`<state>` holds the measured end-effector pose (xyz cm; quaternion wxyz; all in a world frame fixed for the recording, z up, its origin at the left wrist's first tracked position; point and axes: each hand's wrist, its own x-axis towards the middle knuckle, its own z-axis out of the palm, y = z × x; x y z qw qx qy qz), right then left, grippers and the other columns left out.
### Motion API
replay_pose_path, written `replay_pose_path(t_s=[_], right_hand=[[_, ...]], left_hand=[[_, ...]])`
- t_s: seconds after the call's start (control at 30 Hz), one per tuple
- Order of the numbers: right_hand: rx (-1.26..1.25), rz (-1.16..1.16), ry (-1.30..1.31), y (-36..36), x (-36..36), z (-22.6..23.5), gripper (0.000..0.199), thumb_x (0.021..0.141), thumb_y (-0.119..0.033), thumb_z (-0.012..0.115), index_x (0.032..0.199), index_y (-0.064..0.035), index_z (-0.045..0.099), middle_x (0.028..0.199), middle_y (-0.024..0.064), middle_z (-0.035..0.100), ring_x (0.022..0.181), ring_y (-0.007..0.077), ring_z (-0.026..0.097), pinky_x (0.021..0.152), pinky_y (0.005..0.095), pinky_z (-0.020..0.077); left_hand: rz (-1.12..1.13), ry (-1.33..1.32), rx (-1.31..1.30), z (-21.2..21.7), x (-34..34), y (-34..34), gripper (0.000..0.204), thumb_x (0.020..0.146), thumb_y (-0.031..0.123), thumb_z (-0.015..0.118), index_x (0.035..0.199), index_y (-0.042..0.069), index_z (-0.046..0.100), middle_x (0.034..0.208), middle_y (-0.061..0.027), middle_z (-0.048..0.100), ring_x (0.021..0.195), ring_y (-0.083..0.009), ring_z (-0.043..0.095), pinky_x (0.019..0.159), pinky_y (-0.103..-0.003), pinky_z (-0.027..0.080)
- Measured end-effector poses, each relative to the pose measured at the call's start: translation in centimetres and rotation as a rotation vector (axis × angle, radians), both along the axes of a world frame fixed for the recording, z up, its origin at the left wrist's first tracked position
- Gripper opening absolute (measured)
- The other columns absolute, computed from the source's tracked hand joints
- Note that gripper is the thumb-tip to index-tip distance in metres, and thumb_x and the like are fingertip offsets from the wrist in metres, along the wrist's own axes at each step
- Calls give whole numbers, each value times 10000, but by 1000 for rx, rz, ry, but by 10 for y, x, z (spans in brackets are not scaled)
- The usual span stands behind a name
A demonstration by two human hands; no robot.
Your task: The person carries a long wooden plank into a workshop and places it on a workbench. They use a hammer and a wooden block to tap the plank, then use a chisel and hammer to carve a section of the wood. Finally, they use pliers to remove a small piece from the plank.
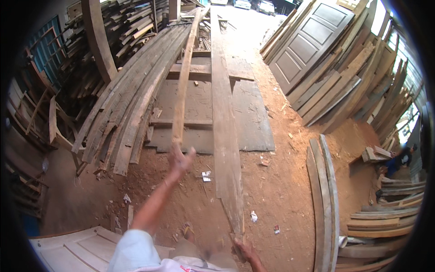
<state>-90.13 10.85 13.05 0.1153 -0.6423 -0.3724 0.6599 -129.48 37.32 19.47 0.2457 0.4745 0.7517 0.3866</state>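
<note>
My left hand (180, 159) is at the near end of a long, narrow wooden board (185, 90). Its fingers close around that end while the thumb sticks out to the right, slightly blurred. Low in the picture, my right hand (245, 250) grips the tapered near tip of a long, wide plank (224, 122). This plank runs away from me toward the bright yard, to the right of the narrow board. Both pieces lie across wooden crossbeams (192, 123) farther off. Part of my right fingers is hidden by the plank's tip.
Long weathered planks (131, 99) are stacked to the left. A panelled door (312, 43) and many boards lean at the right. Curved-looking boards (323, 199) lie near me on the right, with a pale panelled door (77, 251) lower left. Another person (401, 161) is at far right.
</note>
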Motion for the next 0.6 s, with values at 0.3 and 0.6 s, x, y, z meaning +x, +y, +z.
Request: replay_pose_path(t_s=[0.3, 0.6], right_hand=[[156, -144, 25, -1, -27, 54, 551, 926, -540, 689, 948, 10, 690, 767, 75, 675, 689, 174, 637, 642, 356, 546], [121, -57, -30, -9, -14, 7, 567, 916, -562, 679, 1007, -2, 674, 772, 69, 651, 678, 171, 626, 612, 353, 527]], left_hand=[[31, -470, -432, -46, 188, -193, 1068, 929, 620, 627, 1587, -73, 151, 1587, -350, 316, 1482, -423, 354, 1194, -469, 333], [-17, -649, -293, -71, 262, -243, 858, 894, 468, 753, 1462, -60, 387, 1311, -262, 591, 1227, -348, 599, 1072, -430, 449]])
